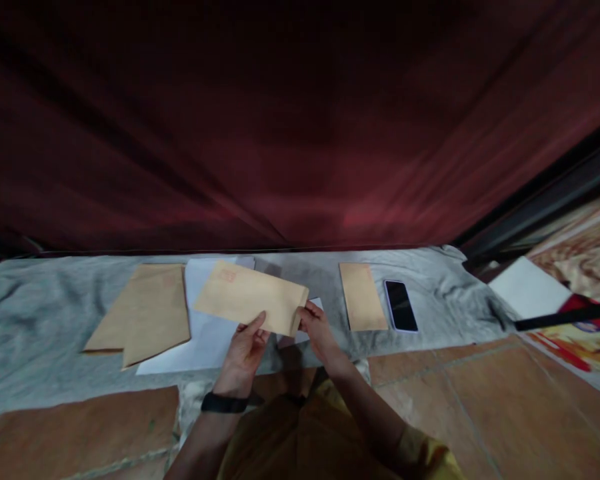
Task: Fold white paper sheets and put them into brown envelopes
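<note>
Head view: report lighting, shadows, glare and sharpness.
Head view: dim light, the red curtain fading nearly to black at the top; head view: a dark shadow on the grey cloth below the held envelope; head view: fine detail soft overall, no strong glare on the phone.

We find the scene dim, the red cloth (300, 147) fading to near black up top, with soft blur and wide-angle stretching toward the edges

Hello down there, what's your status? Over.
Left fingers holding tan rectangular paper envelope; right fingers on its right end. Envelope above rumpled grey cloth. No obstruction visible.
</note>
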`<state>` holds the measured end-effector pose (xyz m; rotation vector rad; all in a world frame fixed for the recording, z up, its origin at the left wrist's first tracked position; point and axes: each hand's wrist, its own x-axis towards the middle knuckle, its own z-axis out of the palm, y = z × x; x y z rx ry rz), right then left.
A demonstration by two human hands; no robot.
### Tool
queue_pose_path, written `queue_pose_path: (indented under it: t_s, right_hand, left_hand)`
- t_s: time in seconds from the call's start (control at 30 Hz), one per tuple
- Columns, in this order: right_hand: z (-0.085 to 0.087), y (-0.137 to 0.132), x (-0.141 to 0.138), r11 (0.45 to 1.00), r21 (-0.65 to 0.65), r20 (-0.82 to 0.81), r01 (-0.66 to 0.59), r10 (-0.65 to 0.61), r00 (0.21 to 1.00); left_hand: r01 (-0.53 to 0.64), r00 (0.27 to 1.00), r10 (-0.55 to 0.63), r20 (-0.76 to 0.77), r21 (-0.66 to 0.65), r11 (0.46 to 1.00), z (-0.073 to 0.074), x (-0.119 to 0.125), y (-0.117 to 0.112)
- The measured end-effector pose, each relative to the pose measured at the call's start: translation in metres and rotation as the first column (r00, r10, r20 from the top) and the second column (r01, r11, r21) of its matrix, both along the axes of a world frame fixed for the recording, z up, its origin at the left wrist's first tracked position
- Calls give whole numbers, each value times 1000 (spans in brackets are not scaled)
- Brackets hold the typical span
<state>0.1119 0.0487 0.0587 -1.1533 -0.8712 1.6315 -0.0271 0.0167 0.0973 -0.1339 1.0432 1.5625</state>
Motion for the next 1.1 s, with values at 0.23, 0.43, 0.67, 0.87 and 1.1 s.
queue_pose_path:
  t_s: [0.23,0.43,0.67,0.87,1.1]
  right_hand:
    - [4,2,13,986,-164,-162,-37,10,987]
    - [9,0,19,981,-133,-218,-144,113,969]
    - [9,6,24,983,38,19,-178,178,984]
    - [10,10,35,953,270,275,-140,63,959]
    - [12,-8,43,923,260,286,-283,206,936]
  left_hand:
    - [55,998,-55,10,-16,998,-4,3,-2]
    - [80,996,-83,-36,-68,994,-5,-3,-4]
    - [140,986,-144,-88,-52,989,-6,8,-15]
    - [458,663,-477,-577,-192,868,-13,9,-45]
    - [524,-547,45,-836,-301,797,8,-19,-39]
